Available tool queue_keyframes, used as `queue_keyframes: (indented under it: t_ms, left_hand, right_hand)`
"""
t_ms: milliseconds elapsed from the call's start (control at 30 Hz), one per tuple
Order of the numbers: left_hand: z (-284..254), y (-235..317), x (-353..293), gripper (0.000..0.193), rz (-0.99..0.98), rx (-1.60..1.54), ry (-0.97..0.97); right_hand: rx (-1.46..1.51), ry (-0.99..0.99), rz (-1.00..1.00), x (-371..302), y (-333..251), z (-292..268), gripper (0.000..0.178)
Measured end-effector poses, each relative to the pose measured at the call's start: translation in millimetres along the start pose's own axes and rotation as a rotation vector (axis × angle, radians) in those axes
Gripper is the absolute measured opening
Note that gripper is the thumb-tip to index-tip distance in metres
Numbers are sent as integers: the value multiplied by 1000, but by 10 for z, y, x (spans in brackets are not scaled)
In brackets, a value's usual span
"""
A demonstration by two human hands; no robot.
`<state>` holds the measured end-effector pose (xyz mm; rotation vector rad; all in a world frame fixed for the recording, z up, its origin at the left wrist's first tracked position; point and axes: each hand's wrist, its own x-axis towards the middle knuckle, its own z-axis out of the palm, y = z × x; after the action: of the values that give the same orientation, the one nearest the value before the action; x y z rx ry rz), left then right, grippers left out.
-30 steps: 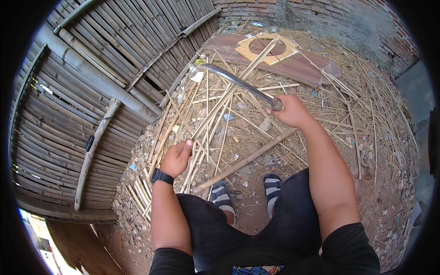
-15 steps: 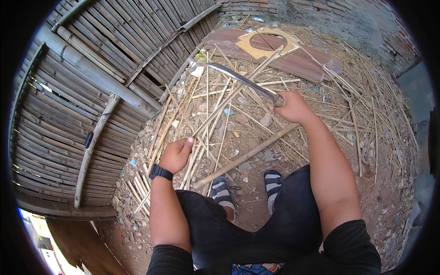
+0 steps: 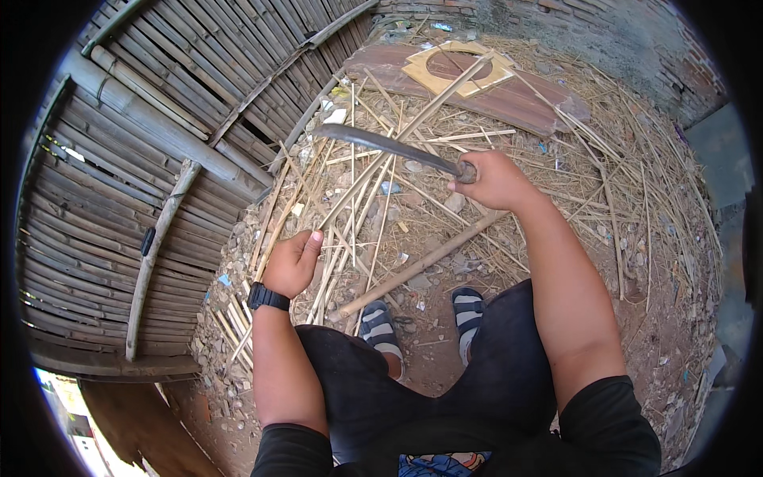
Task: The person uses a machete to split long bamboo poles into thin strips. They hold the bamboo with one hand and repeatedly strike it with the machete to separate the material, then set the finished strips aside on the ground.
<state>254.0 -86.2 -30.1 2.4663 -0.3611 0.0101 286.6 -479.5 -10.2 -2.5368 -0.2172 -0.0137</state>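
Observation:
My left hand [image 3: 292, 262] is closed round the near end of a long split bamboo strip [image 3: 358, 188], thumb along it. The strip slants away from me, up and to the right, its far end over the board at the back. In my right hand [image 3: 494, 181] is the handle of a machete [image 3: 389, 145], fingers wrapped round it. Its long dark blade, curved at the tip, points left and crosses over the bamboo strip. Whether blade and strip touch, I cannot tell.
Loose bamboo strips [image 3: 338, 274] and straw litter the stony ground, with a thicker pole [image 3: 421, 269] in front of my feet. Farther off lies a brown board [image 3: 524, 110] under a yellowish panel with a round hole [image 3: 416, 70]. A bamboo wall [image 3: 103, 215] rises at left.
The machete has moved left and its blade has swung lower, nearer my left hand. My left hand has shifted slightly left and up with the bamboo strip.

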Motion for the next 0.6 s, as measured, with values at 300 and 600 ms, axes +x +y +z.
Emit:
queue_keyframes:
  t_ms: [300, 600]
  left_hand:
    - [-91, 108, -88, 49, 80, 62, 88]
    - [8, 184, -30, 51, 103, 81, 71]
  right_hand:
    - [68, 185, 46, 6, 99, -4, 45]
    - [-105, -30, -112, -99, -373, 42, 34]
